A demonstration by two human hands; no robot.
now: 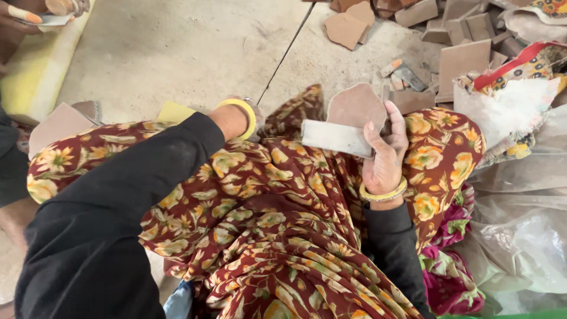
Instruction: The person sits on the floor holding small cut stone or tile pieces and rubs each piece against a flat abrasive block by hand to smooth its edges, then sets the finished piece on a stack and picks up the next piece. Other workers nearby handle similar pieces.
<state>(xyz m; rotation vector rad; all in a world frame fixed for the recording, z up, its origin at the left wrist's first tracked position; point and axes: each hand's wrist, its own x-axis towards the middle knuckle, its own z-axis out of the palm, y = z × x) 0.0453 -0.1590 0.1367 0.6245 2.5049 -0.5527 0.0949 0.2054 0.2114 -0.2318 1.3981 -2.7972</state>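
Nearest the camera, two black sleeves extend over a lap covered in maroon floral cloth (277, 236). The right hand (385, 155), a yellow bangle at its wrist, is closed around two things held together above the right knee: a grey flat bar (333, 137), lying roughly level with its right end under the fingers, and a reddish-brown tile piece (356, 106) with cut corners, standing up behind the bar and touching it. The left hand (251, 113), also with a yellow bangle, reaches down past the far edge of the lap; its fingers are hidden behind the cloth, so its grip cannot be told. Just left of that wrist a yellow pad (173, 111) shows on the floor, and further left a pale tile (56, 126) leans beside the knee. To the right lie clear plastic bags (522, 224). Beyond, on the concrete floor (177, 53), a heap of broken tile pieces (455, 35) sits top right. At top left another person's hand (18, 20) holds a small piece.
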